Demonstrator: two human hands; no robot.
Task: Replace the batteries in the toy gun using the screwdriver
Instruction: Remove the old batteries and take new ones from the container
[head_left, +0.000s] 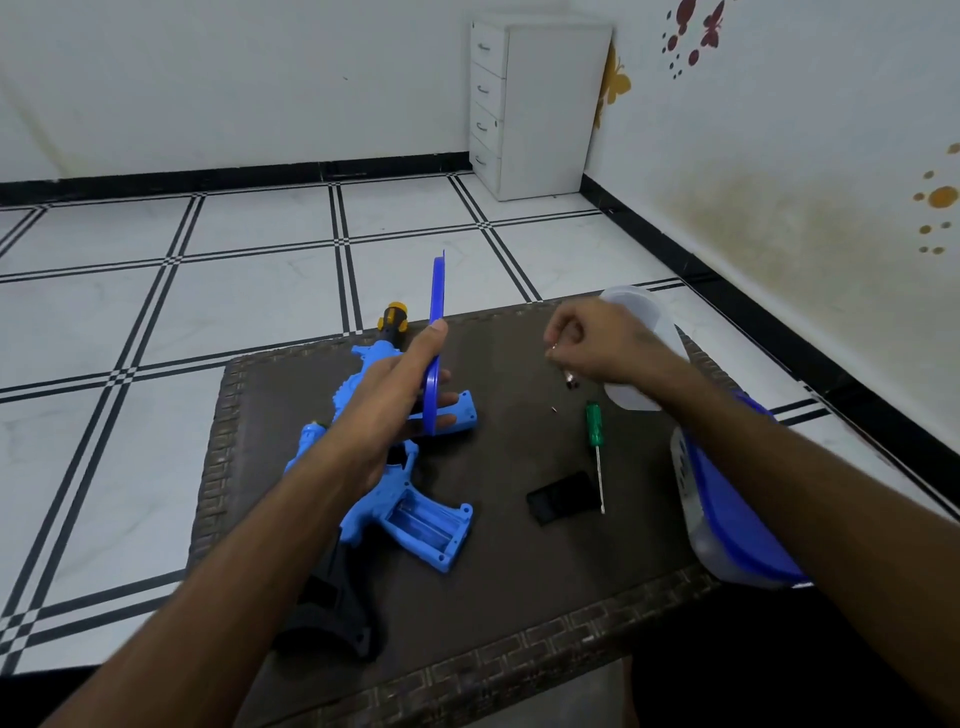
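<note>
The blue toy gun (415, 514) lies on the dark mat with its grip's battery compartment (423, 522) open and facing up. My left hand (400, 395) hovers over the gun and grips a blue container lid (435, 343) held on edge. My right hand (597, 343) hangs above the mat with curled fingers pinching a small shiny metal piece. Just below it is a small battery (571, 383). The green-handled screwdriver (595, 441) lies on the mat, tip toward me, beside the black battery cover (561, 496). A tiny screw (554, 409) lies near the screwdriver handle.
A translucent open container (649, 317) stands behind my right hand. A second container with a blue lid (727, 514) sits at the mat's right edge under my right forearm. The woven mat (519, 597) covers a low table on a tiled floor. A white drawer unit (535, 104) stands in the corner.
</note>
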